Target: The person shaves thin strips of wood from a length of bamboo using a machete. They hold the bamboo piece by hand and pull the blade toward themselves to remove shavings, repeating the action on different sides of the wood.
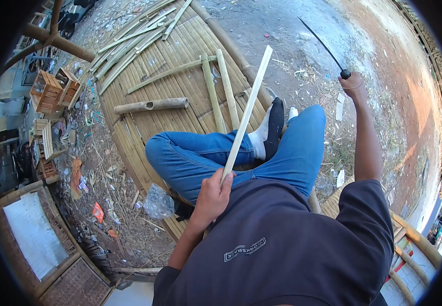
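A long, pale bamboo strip (249,112) slants up and away from my lap, its lower end wrapped in the closed fingers of my left hand (215,196). Out to the far right, my right hand (352,85) grips the black handle of a long knife (323,45) with a thin dark blade. The blade points away to the upper left, apart from the strip. Beyond my crossed legs, two more bamboo strips (212,92) lie on the bamboo platform (180,122), with a short bamboo tube (151,105) that has a hole in its side.
A pile of split bamboo strips (134,38) covers the platform's far left. Wooden crates (47,92) stand on the littered ground to the left. A clear plastic bag (158,201) sits by my left knee. Dirt ground (384,66) stretches along the right side.
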`<state>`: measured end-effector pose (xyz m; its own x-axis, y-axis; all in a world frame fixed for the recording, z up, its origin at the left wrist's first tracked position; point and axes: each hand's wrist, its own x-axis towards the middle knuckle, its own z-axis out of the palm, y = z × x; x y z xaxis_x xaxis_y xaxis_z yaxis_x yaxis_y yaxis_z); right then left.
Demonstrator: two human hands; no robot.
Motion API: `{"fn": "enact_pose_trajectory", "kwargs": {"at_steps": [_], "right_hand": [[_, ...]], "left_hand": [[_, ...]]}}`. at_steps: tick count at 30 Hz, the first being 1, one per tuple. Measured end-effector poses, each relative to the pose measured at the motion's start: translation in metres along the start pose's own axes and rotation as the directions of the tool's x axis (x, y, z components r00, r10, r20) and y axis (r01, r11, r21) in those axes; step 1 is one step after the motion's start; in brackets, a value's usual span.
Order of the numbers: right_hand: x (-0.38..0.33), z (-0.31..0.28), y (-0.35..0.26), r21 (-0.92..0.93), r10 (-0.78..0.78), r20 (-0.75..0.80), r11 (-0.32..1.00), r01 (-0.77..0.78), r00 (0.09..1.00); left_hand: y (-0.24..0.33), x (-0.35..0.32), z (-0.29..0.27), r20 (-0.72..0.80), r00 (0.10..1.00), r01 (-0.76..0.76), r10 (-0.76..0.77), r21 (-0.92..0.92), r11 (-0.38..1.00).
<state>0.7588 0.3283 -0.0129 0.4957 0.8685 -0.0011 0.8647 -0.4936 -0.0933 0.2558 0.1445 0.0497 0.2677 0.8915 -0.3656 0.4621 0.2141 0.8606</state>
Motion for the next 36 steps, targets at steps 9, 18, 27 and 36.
{"fn": "enact_pose_trajectory", "kwargs": {"at_steps": [9, 18, 27, 36], "right_hand": [[0.046, -0.022, 0.058, -0.359, 0.091, 0.036, 0.931, -0.072, 0.995], [-0.112, -0.019, -0.059, 0.562, -0.151, -0.035, 0.815, 0.145, 0.988], [-0.21, -0.015, -0.159, 0.721, -0.443, 0.094, 0.648, 0.246, 0.892], [-0.212, -0.026, -0.161, 0.615, -0.591, -0.017, 0.63, 0.474, 0.807]], "left_hand": [[0.001, 0.007, 0.002, 0.189, 0.974, 0.185, -0.127, -0.33, 0.926], [0.004, 0.022, 0.017, 0.24, 0.956, 0.262, -0.167, -0.452, 0.853], [0.014, 0.029, 0.009, 0.318, 0.945, 0.236, -0.077, -0.502, 0.832], [0.011, 0.02, 0.01, 0.331, 0.933, 0.217, -0.143, -0.198, 0.956]]}}
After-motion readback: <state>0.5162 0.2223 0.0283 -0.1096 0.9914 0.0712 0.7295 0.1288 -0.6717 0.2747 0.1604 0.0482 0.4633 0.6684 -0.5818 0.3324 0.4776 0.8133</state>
